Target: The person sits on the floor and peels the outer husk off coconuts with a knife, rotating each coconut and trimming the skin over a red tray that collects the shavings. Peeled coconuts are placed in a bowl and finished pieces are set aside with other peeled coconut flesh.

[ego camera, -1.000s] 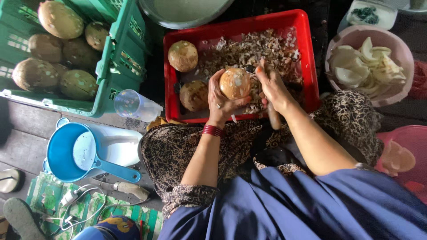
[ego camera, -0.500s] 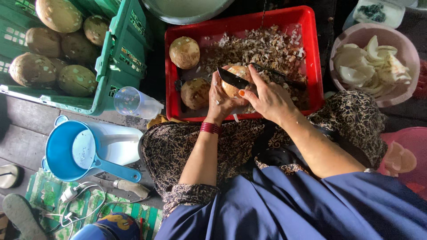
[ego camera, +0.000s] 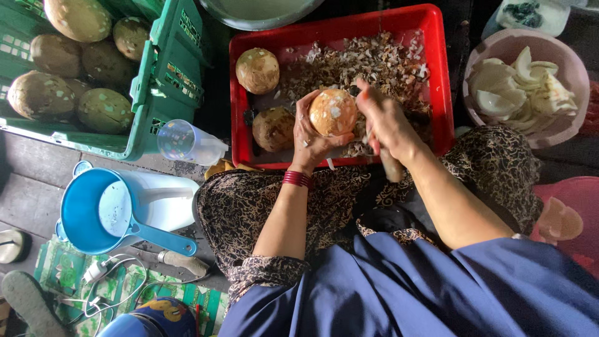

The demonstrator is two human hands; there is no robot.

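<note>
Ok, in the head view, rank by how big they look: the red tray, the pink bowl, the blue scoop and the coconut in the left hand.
1. Red tray.
2. Pink bowl and blue scoop: they look alike in size, and the scoop may lie nearer the camera, so no ranking.
3. Coconut, in the left hand.

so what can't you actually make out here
Head view only:
- Blade of the tool in the right hand: hidden behind the hand and the coconut that the left hand holds.
- Green crate: cut off by the top and left edges.
- Grey basin: cut off by the top edge.
- Pink bowl contents: pale pieces, kind unclear.
</note>
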